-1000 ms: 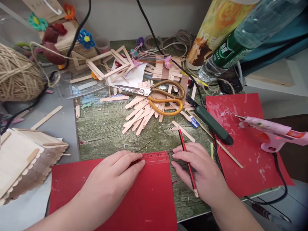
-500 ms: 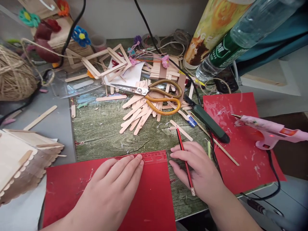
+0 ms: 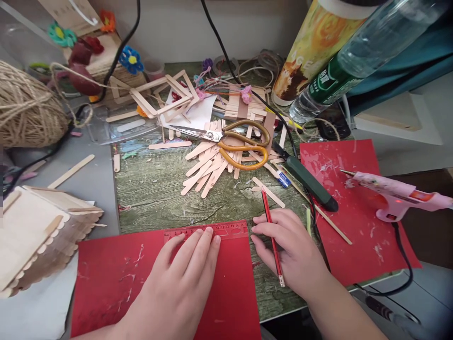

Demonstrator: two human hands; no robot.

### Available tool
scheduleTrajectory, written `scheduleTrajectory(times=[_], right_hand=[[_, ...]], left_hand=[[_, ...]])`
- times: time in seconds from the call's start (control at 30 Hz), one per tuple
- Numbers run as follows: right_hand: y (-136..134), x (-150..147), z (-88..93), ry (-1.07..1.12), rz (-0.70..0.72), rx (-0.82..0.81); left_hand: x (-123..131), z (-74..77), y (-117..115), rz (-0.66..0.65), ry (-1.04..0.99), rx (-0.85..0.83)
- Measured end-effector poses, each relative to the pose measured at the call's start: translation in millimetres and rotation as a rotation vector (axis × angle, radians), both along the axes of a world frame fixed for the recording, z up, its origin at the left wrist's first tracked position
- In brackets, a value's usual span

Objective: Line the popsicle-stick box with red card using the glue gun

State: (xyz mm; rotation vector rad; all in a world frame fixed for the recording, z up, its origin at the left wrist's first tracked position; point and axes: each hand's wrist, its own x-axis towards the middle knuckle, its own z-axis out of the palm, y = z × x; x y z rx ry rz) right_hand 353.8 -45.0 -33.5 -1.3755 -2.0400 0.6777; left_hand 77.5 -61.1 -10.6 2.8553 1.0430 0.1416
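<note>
My left hand point(image 3: 187, 269) lies with its fingers flat across a clear ruler point(image 3: 231, 230), fingertips near its middle. The ruler lies along the top edge of a red sheet point(image 3: 230, 283), its right end near the sheet's right corner. Just right of the sheet, my right hand point(image 3: 293, 250) is closed around a red and black pencil point(image 3: 268, 215). The pencil's point is up and away from me, and its eraser end is toward me. Beyond the pencil tip lies a wooden craft stick point(image 3: 269, 192).
Scissors point(image 3: 244, 146) rest on a pile of craft sticks point(image 3: 203, 177). To the right are a dark green-handled tool point(image 3: 311, 182), a second red sheet point(image 3: 354, 226) and a pink glue gun point(image 3: 392, 189) with its cord. A craft-stick model point(image 3: 42, 236) stands left; bottles point(image 3: 329, 85) stand behind.
The view has shifted slightly, so the left side of the scene sits further right. My left hand has moved a little right along the ruler, uncovering its zero end. The right hand still holds the pencil.
</note>
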Motion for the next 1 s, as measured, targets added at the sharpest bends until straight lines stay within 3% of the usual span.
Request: scheduleTrajectory(times=[0.33,0.5,0.7,0.83,1.0], right_hand=[[0,-2,-0.8,-0.005,-0.011,0.017],[1,-3,-0.6,-0.001,-0.018,-0.013],[-4,-9,26.9,0.177,-0.072,-0.062],[7,-24,39.8,0.54,-0.155,-0.203],[25,-43,22.3,0.673,-0.207,-0.483]], left_hand=[[-1,-3.6,-3,-0.066,0.076,0.005],[-1,-2.8,-1,-0.03,0.083,-0.015],[1,-3.3,1,-0.024,0.088,-0.021],[1,-3.3,1,-0.019,0.075,0.001],[0,-3.3,1,-0.025,0.043,0.013]])
